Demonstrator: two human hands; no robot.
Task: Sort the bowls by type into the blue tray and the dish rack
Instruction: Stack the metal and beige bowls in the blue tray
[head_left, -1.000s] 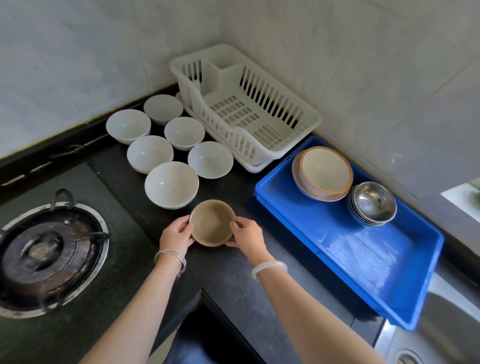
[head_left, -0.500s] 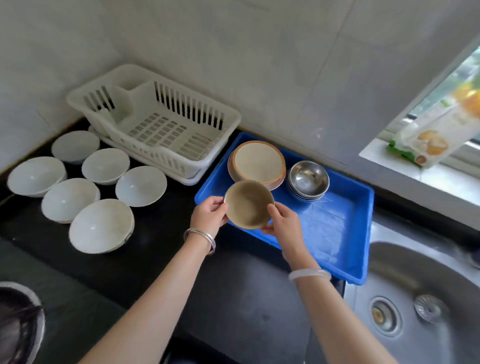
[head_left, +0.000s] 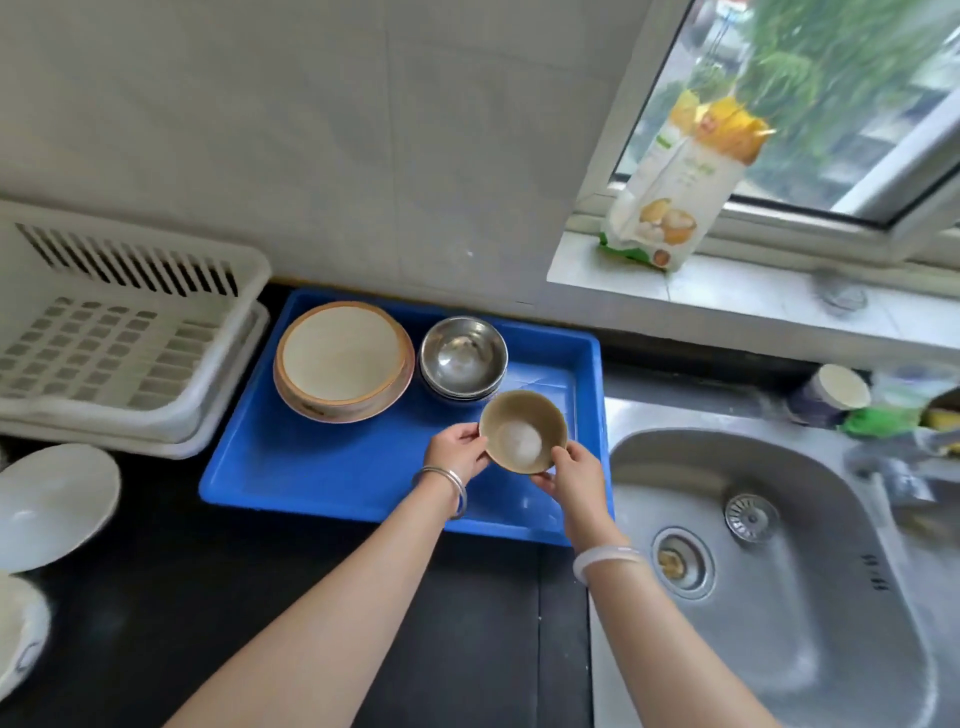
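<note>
**Brown bowl's over the tray, watch the steel stack at 11**

Nearest you is the dark worktop (head_left: 260, 597), with both your forearms reaching out over it toward 12. At the end of them, your left grip (head_left: 457, 452) has its fingers curled onto the brown bowl (head_left: 522, 439) at the bowl's 9 o'clock. Your right grip (head_left: 574, 480) cups it from about 5. So both are holding that one bowl, mouth up.

The bowl sits over the near right part of the blue tray (head_left: 322, 483). I honestly can't tell if its foot is touching the tray floor yet.

It's round, so there's no long axis to line up. Here's the bit that matters, reading from the bowl:
- The steel bowls (head_left: 462, 356) are just beside it at 11, rims close.
- The wide orange-rimmed bowls (head_left: 343, 358) are further off at 10.
- Bare blue floor is at 8 to 9.

It matches neither stack, so my guess is it goes more or less straight down as its own pile. Your right grip is the one nearer the tray wall at 3, so those knuckles would clip first.

Further out are the white bowls (head_left: 52, 499) on the worktop at 9 and the dish rack (head_left: 130, 338) past them at 10. The sink (head_left: 779, 571) is off at 4.
</note>
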